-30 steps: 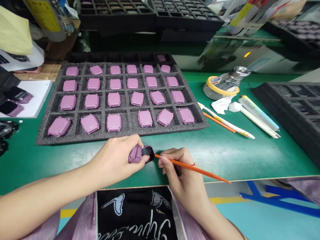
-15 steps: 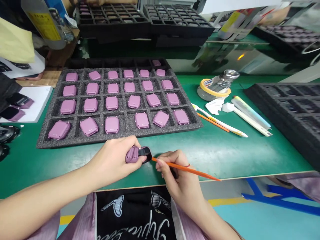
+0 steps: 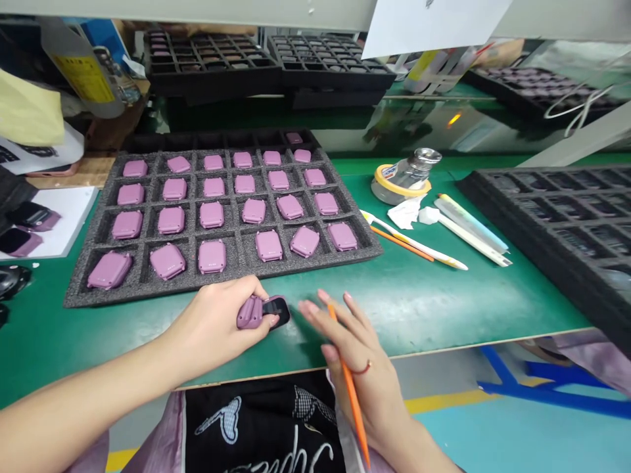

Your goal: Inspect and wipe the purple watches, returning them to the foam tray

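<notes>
My left hand is closed on a purple watch body with a dark screen end, held low over the green mat near the front edge. Just right of it, my right hand has its fingers stretched out towards the watch. A thin orange stick is tucked between those fingers and lies back across the hand, tip forward. Beyond both hands a grey foam tray holds several purple watch bodies in its cells.
An empty black cell tray lies at the right. Pens and an orange stick lie beside a glass bottle ringed with tape. More black trays are stacked at the back. At the left, two watches lie on paper.
My right hand has opened its fingers and drawn the orange stick's tip away from the watch; the stick now lies along the hand. The view has tilted up.
</notes>
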A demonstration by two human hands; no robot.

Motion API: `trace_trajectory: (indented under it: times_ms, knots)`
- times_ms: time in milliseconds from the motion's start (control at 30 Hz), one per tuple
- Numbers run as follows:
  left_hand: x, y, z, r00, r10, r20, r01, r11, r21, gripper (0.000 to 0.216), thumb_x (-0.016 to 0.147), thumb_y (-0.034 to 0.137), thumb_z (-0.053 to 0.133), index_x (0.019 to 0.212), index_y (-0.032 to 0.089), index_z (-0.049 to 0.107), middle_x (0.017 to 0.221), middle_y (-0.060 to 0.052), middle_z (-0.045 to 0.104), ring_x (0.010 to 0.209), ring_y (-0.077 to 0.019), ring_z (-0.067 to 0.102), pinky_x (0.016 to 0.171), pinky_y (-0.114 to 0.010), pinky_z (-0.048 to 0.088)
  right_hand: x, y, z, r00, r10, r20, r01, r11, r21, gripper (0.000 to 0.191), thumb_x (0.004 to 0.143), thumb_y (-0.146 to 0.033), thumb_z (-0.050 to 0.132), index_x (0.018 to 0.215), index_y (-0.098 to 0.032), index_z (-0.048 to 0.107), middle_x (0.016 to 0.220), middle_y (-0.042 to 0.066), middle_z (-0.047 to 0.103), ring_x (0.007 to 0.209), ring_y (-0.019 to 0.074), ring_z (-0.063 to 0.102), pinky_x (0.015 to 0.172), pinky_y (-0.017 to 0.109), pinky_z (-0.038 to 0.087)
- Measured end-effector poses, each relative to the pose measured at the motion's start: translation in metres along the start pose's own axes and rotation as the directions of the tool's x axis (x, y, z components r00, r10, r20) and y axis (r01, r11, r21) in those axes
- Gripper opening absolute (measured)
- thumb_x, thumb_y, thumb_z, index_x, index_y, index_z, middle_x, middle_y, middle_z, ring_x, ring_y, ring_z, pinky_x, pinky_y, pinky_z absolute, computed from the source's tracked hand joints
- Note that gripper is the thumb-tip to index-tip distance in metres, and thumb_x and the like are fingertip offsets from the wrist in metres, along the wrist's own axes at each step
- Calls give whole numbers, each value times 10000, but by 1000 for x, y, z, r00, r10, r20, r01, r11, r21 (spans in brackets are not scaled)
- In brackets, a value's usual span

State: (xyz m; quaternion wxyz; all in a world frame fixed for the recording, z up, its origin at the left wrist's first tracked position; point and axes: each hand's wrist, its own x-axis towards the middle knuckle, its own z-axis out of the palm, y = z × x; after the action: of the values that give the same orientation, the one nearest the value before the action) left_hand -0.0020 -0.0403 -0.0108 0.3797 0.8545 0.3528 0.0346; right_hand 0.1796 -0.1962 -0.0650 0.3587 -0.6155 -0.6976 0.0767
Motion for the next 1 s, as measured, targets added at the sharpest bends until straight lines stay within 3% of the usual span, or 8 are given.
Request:
trace_trajectory:
  times_ms: [133,333,467,633,733,867,933,1000]
  knots:
    - [0,0,0,1000,11,-13,-11,1000,-5,211,885,438,627,936,234,616,914,14,715,812,-184,654,737,-296,453,3,-3,0,1000,-4,28,5,999,-41,584,977,-21,420,1516,-243,376,1387,49,663,1445,235,462,1236,637,241]
    - [0,-1,1,999,44,-21,-44,999,-16,178,892,403,627,937,231,620,931,13,721,831,-178,661,760,-290,460,11,-4,-2,999,-31,41,32,999,-38,531,998,-58,401,1503,-219,375,1384,72,665,1406,256,508,1192,641,328]
    - [1,-1,1,999,31,-7,-31,999,-16,183,889,409,627,926,230,615,911,13,715,807,-177,652,747,-291,456,16,-2,-7,999,33,-35,-36,996,-83,500,999,-60,415,1463,-244,426,1341,82,691,1299,251,610,1135,610,422]
    - [-1,0,0,999,35,-11,-35,999,-25,169,883,391,625,936,231,617,900,6,712,800,-178,647,742,-292,451,20,-1,-12,988,-132,77,135,990,-40,535,985,-58,406,1498,-207,377,1327,90,701,1357,239,565,1169,602,397]
    - [-2,1,-1,1000,26,-6,-26,999,-24,152,881,375,612,920,228,611,857,8,699,755,-171,633,706,-286,443,30,23,-31,995,-96,-7,93,982,-166,502,991,-78,424,1463,-248,441,1270,93,729,1244,266,652,1113,642,439]
    - [-3,-1,-1,999,46,-14,-46,999,-29,135,876,354,608,914,225,601,842,6,691,739,-169,631,687,-284,443,63,86,-84,986,-139,-92,93,919,-383,367,982,-148,509,1304,-282,624,1263,116,722,1281,335,614,1094,666,430]
    - [-3,-3,0,997,73,-28,-74,997,-34,120,876,339,612,916,226,605,852,5,699,744,-168,635,687,-283,447,83,117,-111,996,-83,-26,66,920,-386,275,993,-180,517,1173,-269,705,1300,106,704,1349,345,557,1160,668,334]
    - [-3,-4,0,993,111,-45,-113,992,-58,114,872,330,627,923,229,619,881,1,718,761,-168,646,697,-281,458,102,137,-130,997,-67,25,71,927,-368,256,1007,-201,502,1044,-236,753,1222,98,737,1335,325,573,1163,584,357]
